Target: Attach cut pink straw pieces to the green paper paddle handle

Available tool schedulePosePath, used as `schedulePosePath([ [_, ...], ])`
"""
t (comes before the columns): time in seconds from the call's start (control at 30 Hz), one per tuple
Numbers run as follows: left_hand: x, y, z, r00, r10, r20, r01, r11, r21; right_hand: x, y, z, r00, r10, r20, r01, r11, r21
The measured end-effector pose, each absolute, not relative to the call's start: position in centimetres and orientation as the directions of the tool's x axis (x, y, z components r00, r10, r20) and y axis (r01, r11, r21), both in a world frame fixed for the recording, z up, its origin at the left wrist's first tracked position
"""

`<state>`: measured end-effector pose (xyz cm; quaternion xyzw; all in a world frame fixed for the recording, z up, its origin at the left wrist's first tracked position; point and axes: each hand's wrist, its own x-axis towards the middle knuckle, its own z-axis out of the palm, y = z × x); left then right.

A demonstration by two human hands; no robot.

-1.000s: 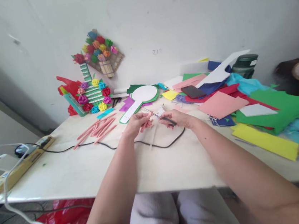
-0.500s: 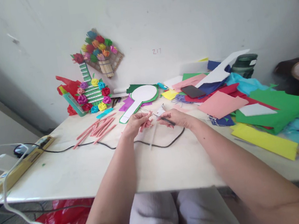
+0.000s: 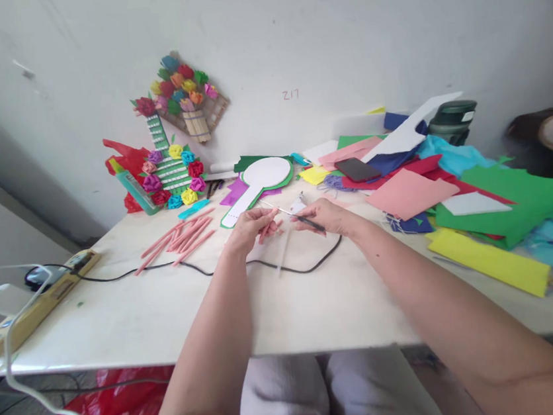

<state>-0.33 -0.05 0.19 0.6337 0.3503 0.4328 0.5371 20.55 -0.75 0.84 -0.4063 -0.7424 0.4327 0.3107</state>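
Observation:
My right hand (image 3: 318,217) is closed around the dark handles of a pair of scissors (image 3: 285,211), whose blades point left toward my other hand. My left hand (image 3: 255,228) is pinched at the blades over a small pink piece, probably rolled paper, mostly hidden by the fingers. Just behind my hands lies a white-faced, green-edged paddle-shaped cutout (image 3: 266,172). A whitish glue gun (image 3: 298,201) sits behind the scissors, with a translucent glue stick (image 3: 282,260) in front of them. Several pink paper rolls (image 3: 180,238) lie to the left.
Coloured paper sheets (image 3: 500,202) and a phone (image 3: 357,169) cover the right side. A black cord (image 3: 308,270) runs across the table from a power strip (image 3: 42,304) at the left. A flower-decorated guitar shape (image 3: 173,176) and a glue bottle (image 3: 133,189) stand at the back left.
The scissor blades, apart earlier, have come together near my left fingertips. My right hand has tilted slightly; my left hand has hardly moved.

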Motion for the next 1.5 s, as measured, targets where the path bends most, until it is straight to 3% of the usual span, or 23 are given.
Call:
schedulePosePath([
  [0.43, 0.1, -0.2, 0.2, 0.331, 0.899, 0.285, -0.194, -0.231, 0.953, 20.3, -1.3, 1.0, -0.437, 0.886, 0.156, 0.151, 0.243, -0.958],
  [0.83, 0.3, 0.0, 0.2, 0.254, 0.924, 0.284, -0.063, -0.277, 0.959, 19.2, -1.7, 1.2, -0.323, 0.936, 0.138, 0.049, 0.162, -0.986],
  [1.13, 0.4, 0.8, -0.1, 0.139, 0.943, 0.303, -0.31, -0.249, 0.917, 18.2, -1.8, 0.9, -0.214, 0.976, 0.05, -0.027, 0.045, -0.999],
  [1.5, 1.3, 0.4, 0.0, 0.083, 0.967, 0.239, -0.401, -0.187, 0.897, 17.6, -1.6, 0.1, -0.234, 0.97, 0.064, -0.068, 0.049, -0.996],
])
